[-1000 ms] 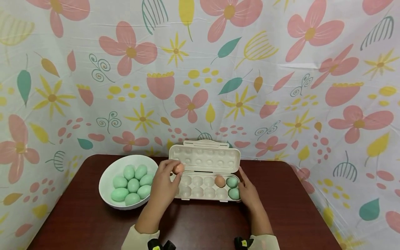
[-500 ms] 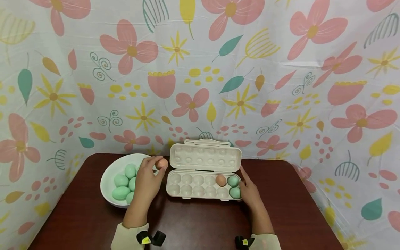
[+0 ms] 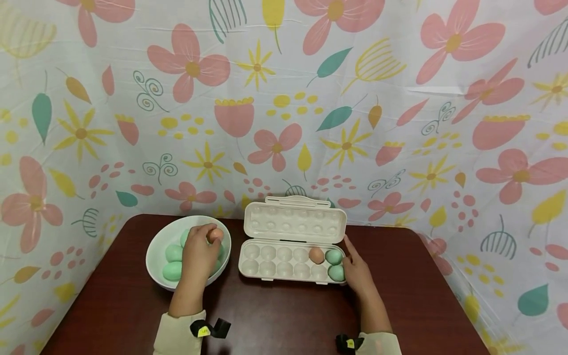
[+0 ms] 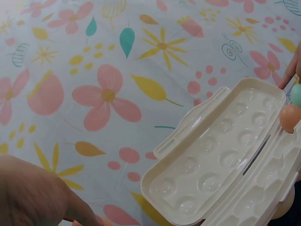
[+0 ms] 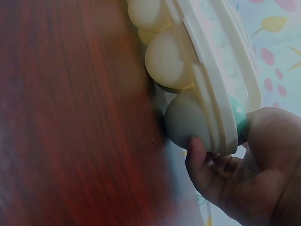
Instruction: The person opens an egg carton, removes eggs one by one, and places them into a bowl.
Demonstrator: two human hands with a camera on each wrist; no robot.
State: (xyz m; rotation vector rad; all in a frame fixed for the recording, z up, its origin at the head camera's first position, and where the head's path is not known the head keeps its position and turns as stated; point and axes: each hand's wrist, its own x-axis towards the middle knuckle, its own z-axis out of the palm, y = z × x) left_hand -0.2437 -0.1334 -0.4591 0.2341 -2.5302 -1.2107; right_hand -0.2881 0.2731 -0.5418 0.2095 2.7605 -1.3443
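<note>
Over the white bowl (image 3: 154,250), my left hand (image 3: 198,251) pinches a brown egg (image 3: 215,235) between thumb and fingers. Several pale green eggs (image 3: 172,270) lie in the bowl, partly covered by that hand. To the right stands a cream egg carton (image 3: 284,257) with its lid (image 3: 295,220) raised. At its right end sit two green eggs (image 3: 336,272) and one brown egg (image 3: 316,255). My right hand (image 3: 358,274) grips the carton's right end. In the right wrist view its fingers (image 5: 196,155) curl under the end cup. The left wrist view cuts off most of the held egg.
Bowl and carton stand side by side on a dark red-brown table (image 3: 284,315). A white cloth (image 3: 284,113) with a flower print hangs right behind the table's back edge, close to the carton lid.
My left hand has moved left with the brown egg, from the carton's left end to over the bowl. The right hand stays at the carton. The view has shifted slightly.
</note>
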